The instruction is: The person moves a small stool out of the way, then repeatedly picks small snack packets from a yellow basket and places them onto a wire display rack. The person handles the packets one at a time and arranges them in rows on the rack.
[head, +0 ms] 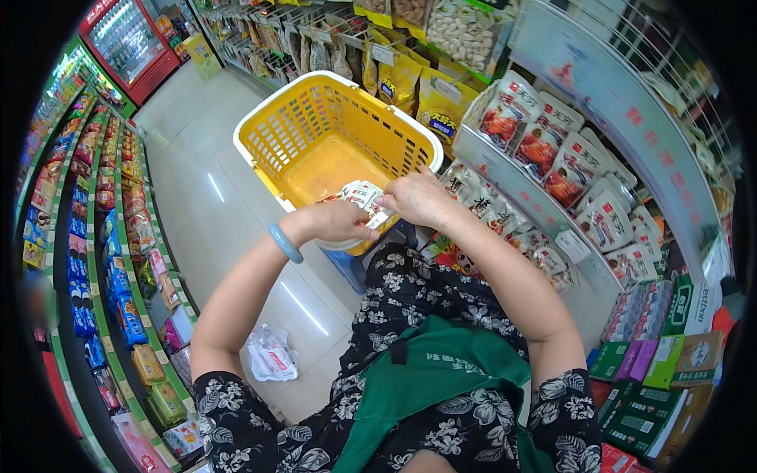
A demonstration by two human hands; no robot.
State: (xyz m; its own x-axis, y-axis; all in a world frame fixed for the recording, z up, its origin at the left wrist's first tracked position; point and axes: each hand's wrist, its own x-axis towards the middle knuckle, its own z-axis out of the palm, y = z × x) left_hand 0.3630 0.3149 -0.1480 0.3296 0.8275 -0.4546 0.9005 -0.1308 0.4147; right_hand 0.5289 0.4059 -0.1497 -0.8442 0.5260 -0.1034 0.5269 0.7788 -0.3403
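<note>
Before me stands a yellow plastic shopping basket [349, 133] with a white rim. Over its near edge are white food pouches [362, 193] with red printing and pictures of food; how many overlap is unclear. The lower side of the pouches is in my left hand [334, 223], which has a pale blue bangle [285, 243] at its wrist. My right hand [417, 197] pinches their right edge between thumb and fingers. My fingers partly hide the pouches. The basket rests at its near end on a blue support [346, 269], mostly hidden.
To the right, a display rack [532, 192] holds similar pouches [582, 162]. Shelves of packaged snacks [127, 307] line the left. A clear plastic bag [272, 355] lies on the tiled floor [236, 242]. Stacked boxes [641, 408] stand at lower right; a red drinks fridge [127, 47] stands far left.
</note>
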